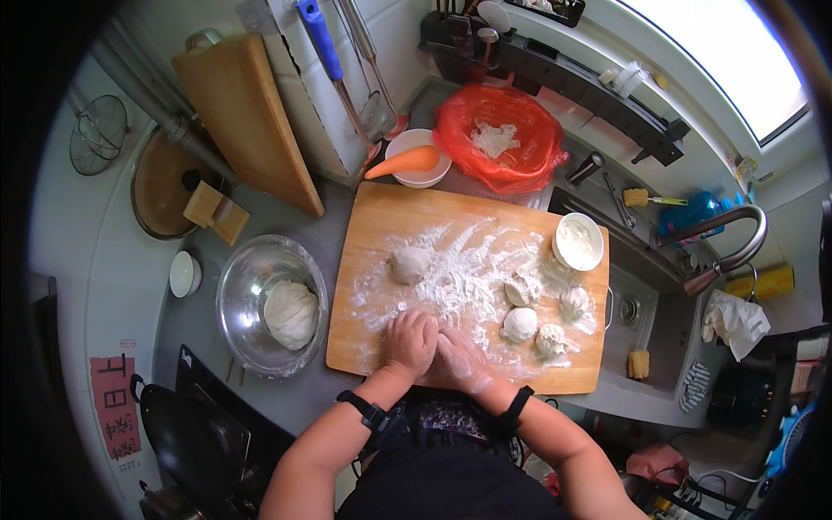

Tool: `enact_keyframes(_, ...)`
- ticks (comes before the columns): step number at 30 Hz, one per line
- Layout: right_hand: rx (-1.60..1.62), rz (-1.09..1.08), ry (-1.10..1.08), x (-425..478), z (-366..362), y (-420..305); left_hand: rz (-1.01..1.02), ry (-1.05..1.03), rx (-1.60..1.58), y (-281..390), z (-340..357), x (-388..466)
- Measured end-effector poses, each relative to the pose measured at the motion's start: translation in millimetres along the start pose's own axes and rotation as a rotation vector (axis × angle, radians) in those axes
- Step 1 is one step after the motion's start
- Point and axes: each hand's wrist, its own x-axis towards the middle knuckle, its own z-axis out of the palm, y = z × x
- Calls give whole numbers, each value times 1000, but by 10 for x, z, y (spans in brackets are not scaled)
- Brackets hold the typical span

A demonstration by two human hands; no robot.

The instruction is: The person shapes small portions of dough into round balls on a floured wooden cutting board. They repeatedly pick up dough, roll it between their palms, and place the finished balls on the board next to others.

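Observation:
Close together over the front part of a wooden board (367, 214), my left hand (411, 341) and my right hand (461, 357) meet at the fingers. Flour coats the right one. Whatever lies beneath them is hidden. A rounded dough ball (411, 265) sits just beyond my left hand, with loose flour (458, 276) spread beside it. To the right are a smooth dough ball (519, 324) and several rougher pieces, among them a pleated dough piece (523, 288), another dough lump (574, 303) and a ragged one (552, 340).
Left of the board, a steel bowl (235, 292) holds a large dough mass (291, 315). A white bowl of flour (594, 260) stands on the board's far right corner. Behind are a red plastic bag (448, 123) and a bowl with an orange-handled utensil (406, 161). The sink (656, 344) adjoins the right side.

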Motion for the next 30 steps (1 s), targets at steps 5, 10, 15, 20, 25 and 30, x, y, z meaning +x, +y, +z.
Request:
enact_keyframes(5, 136, 198, -39, -76, -158, 238, 275, -126, 224, -22, 59, 157)
enact_keyframes(10, 187, 301, -57, 141, -210, 284, 25, -6, 53, -48, 244, 381)
enact_keyframes(15, 151, 309, -89, 309, -130, 181, -435, -28, -567, -136, 254, 294)
enact_keyframes(20, -40, -29, -101, 93, -140, 90, -54, -15, -154, 4, -21, 174)
enact_keyframes(25, 190, 266, 0, -38, -246, 134, 275, -66, 135, 22, 68, 225)
enact_keyframes(30, 229, 400, 35, 111, -262, 245, 159, -92, 98, 29, 183, 424)
